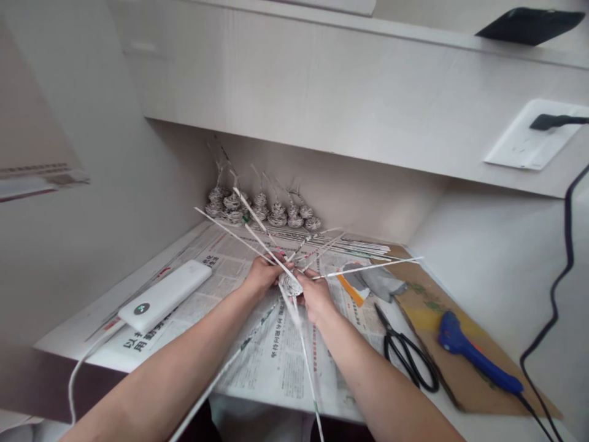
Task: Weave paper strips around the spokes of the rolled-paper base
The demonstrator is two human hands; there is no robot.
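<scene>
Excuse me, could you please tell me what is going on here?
A person is holding a small round woven piece in the left hand and the right hand, above spread newspaper. Long thin strips stick out from it in several directions. Behind, a row of knobbly woven shapes stands at the back. To the right lie black-handled scissors and, on a brown board, a blue glue gun.
</scene>
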